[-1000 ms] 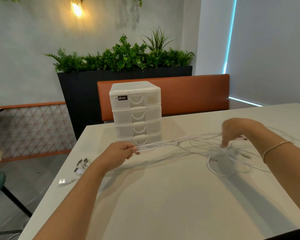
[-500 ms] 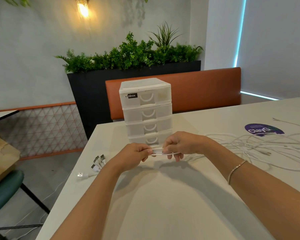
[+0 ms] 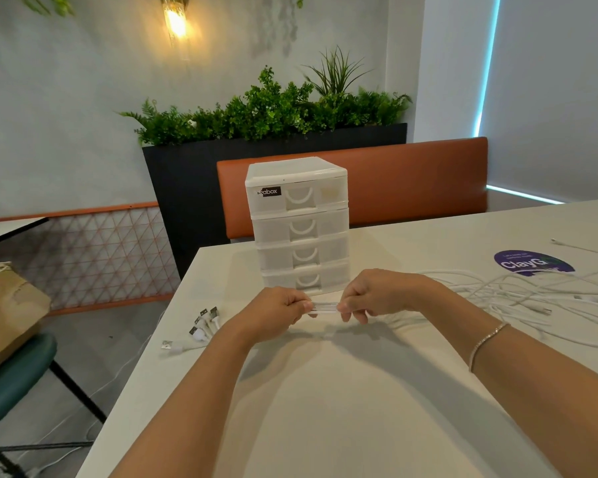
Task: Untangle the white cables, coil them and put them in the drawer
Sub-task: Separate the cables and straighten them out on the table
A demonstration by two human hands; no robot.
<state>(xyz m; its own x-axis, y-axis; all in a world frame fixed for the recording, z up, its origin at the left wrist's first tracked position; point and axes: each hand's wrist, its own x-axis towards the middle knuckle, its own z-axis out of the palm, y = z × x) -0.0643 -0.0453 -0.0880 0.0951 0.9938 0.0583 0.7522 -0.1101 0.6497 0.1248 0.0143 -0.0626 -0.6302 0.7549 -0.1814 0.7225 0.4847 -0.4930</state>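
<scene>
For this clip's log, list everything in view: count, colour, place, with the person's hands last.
white cables: tangled bunch, white, table's right side, running to both hands
USB plugs: about five, white and metal, table's left edge
drawer unit: one, four closed drawers, white, far table edge
table: one, cream
sticker: one, purple, right of table
bench back: one, orange, behind table
planter: one, black, green plants
wall lamp: one, lit
cardboard box: one, brown, on a green chair
bracelet: one, right wrist
left hand: pinching cables
right hand: pinching cables
</scene>
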